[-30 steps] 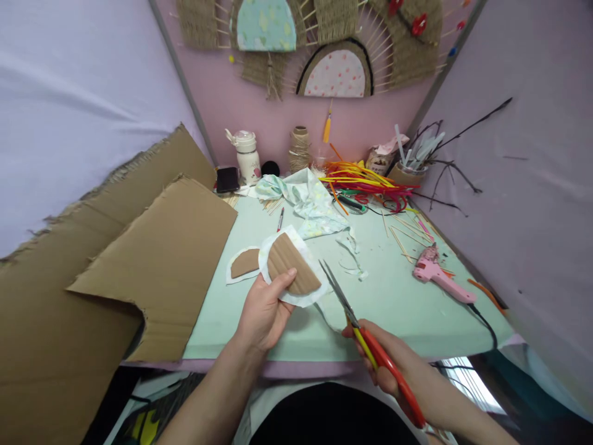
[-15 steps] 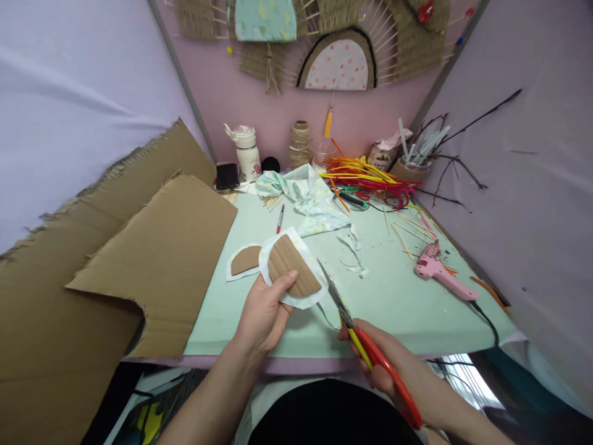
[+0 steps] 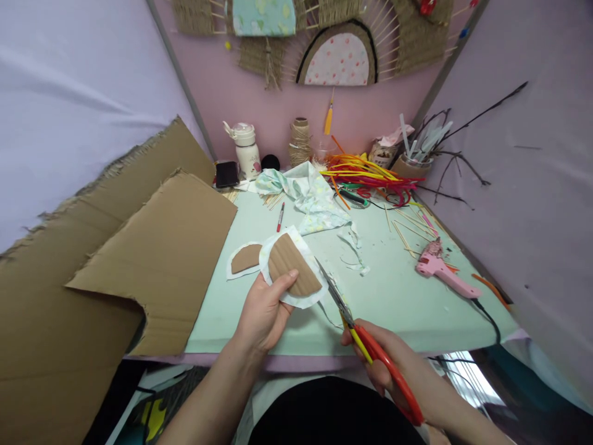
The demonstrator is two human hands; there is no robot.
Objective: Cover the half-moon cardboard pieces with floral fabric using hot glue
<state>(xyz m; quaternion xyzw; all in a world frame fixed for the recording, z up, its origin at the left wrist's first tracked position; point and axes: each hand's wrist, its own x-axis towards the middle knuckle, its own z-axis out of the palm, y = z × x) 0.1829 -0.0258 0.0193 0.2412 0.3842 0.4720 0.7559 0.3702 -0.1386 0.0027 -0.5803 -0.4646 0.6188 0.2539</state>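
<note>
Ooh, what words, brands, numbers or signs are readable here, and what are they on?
No text is readable anywhere.
Scissors: no legible marking.
Glue gun: no legible label.
Bottle: a pinkish motif, no legible lettering.
Container at back right: pale marks, too small and blurred to tell whether they are writing.

No text, label, brand, number or sign can be read. The white bottle (image 3: 248,154) bears a small reddish print, too small to make out any wording. Dark marks on the brown cup (image 3: 382,154) at the back are too small to tell whether they are letters or a pattern.
</note>
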